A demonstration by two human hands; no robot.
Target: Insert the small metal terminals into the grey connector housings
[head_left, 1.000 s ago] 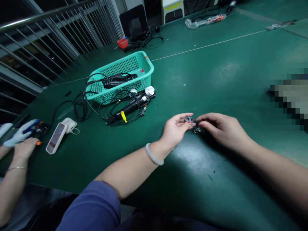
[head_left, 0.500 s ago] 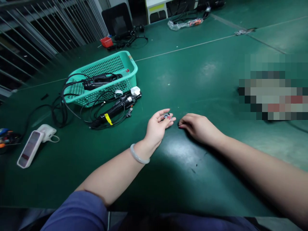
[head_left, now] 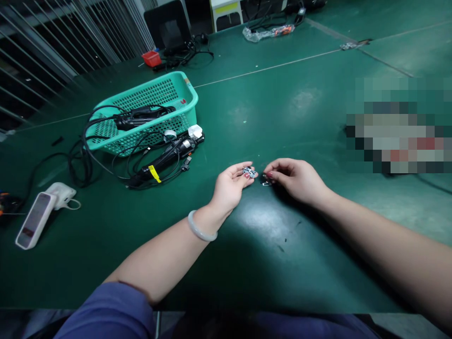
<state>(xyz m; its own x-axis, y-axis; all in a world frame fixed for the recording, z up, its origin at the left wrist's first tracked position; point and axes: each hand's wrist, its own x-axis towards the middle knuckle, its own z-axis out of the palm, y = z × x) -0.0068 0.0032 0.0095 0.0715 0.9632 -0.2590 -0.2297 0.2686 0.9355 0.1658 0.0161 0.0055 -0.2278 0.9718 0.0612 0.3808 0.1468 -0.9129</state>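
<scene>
left hand (head_left: 229,187): pinching small metal pieces (head_left: 250,173) | right hand (head_left: 298,180): curled, can't tell if gripping | shiny bit (head_left: 266,184) right by it | teal basket (head_left: 192,100) farther off, left

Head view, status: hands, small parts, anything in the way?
Left hand: holding small parts. Right hand: close by, at another piece; hold unclear. Black tool: off to the left, not between the hands.

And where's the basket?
Head view, upper left: the basket sits on the table, just beyond the black tool with the yellow tag, forward and left of the left hand.
</scene>
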